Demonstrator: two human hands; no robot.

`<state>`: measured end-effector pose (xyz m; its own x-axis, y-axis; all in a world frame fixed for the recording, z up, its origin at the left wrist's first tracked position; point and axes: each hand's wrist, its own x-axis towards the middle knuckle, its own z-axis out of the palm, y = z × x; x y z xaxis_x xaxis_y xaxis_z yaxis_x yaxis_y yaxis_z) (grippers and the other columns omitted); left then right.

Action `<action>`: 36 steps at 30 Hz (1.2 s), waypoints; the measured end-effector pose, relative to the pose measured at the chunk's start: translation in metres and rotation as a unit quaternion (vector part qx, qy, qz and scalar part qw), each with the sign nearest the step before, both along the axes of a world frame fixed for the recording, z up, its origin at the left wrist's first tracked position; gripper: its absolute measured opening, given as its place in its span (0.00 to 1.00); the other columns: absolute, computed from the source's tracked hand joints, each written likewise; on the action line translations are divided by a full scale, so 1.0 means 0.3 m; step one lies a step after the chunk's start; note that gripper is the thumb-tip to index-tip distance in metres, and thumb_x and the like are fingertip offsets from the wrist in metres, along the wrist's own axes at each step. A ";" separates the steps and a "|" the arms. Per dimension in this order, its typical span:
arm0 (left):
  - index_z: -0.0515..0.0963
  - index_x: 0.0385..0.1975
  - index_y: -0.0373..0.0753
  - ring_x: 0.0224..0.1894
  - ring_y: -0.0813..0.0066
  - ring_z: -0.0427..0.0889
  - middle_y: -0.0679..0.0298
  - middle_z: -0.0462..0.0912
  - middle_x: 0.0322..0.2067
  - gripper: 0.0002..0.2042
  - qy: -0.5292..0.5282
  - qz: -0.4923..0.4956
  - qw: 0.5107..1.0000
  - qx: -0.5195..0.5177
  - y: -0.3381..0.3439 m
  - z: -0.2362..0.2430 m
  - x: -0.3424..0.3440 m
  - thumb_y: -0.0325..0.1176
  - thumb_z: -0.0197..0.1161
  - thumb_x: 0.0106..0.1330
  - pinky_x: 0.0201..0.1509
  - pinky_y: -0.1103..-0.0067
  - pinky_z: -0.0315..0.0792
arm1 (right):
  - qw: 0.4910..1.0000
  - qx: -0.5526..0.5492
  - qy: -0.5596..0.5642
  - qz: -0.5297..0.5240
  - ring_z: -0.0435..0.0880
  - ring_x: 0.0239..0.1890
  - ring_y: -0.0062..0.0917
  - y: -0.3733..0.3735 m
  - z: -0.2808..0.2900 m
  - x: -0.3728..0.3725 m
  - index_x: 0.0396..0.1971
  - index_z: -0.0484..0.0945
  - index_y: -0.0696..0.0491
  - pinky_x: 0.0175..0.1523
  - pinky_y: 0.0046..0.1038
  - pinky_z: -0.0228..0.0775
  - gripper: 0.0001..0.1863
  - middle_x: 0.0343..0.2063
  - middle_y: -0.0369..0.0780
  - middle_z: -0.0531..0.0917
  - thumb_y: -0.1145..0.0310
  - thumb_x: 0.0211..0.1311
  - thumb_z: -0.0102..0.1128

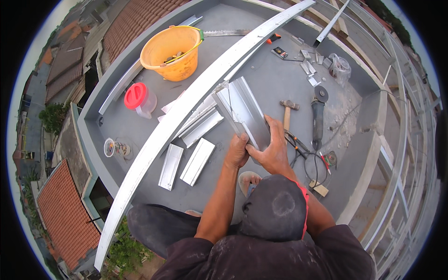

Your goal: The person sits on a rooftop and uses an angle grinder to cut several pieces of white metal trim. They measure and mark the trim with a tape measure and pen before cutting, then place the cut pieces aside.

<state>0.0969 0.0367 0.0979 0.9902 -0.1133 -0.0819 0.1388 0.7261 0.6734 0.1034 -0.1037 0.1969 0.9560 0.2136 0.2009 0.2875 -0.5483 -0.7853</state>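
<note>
The metal channel (249,109) is up in my hands, above the grey floor (254,71) and in front of my knees. I can not tell if it is one profile or two, nested. Its long axis runs approx. from 11 to 5 o'clk: the far end points to 11, away from me, and the near end is btw my hands. The ribbed face is turned up.

Both hands are closed on this near end: my left hand (237,150) has the left edge, w/ the thumb pressed there; my right hand (274,147) wraps the right side. Neither is wide open.

About progress: the short metal pcs (198,162) at 7 to 8 o'clk are already separate lengths, lying loose. The pc I hold is not yet put down, and I see it fixed to nothing. The long white strip (186,110), passing from 1 to 7 o'clk, is in one length. How much is left beyond this, I can not tell.

Farther out: hammer (287,117) at 3 o'clk, the grinder (318,119) behind it, not in use; orange-handled pliers (295,142) at 4; small offcuts (308,67) at 2; yellow bucket (181,68) at 10; red-lidded jug (136,95) at 9.
</note>
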 end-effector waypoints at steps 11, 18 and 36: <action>0.67 0.74 0.29 0.66 0.60 0.83 0.52 0.80 0.64 0.56 -0.032 -0.001 0.999 0.031 0.056 0.067 -0.007 0.72 0.78 0.59 0.67 0.67 0.82 | 0.998 0.034 -0.029 0.052 0.77 0.66 0.48 0.025 0.021 0.011 0.76 0.65 0.58 0.67 0.46 0.76 0.56 0.64 0.51 0.74 0.65 0.46 0.86; 0.71 0.71 0.28 0.61 0.65 0.85 0.54 0.84 0.61 0.53 -0.023 -0.019 0.999 0.028 0.088 0.042 -0.005 0.63 0.86 0.55 0.62 0.70 0.82 | 0.993 0.061 -0.052 0.082 0.78 0.65 0.47 0.024 0.033 0.027 0.75 0.66 0.60 0.67 0.46 0.75 0.55 0.62 0.52 0.75 0.66 0.45 0.86; 0.68 0.73 0.26 0.64 0.56 0.85 0.46 0.81 0.64 0.41 0.096 -0.005 0.995 0.037 0.080 0.097 0.031 0.60 0.68 0.77 0.68 0.63 0.81 | 0.973 0.068 0.213 0.052 0.89 0.57 0.44 0.055 0.006 0.134 0.71 0.70 0.63 0.62 0.43 0.80 0.50 0.55 0.56 0.86 0.55 0.51 0.83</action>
<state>0.1063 0.0607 0.1270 0.9542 -0.1100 -0.2781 0.2774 0.6733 0.6854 0.1435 -0.0873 0.1986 0.9332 0.3132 -0.1761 -0.0315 -0.4168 -0.9085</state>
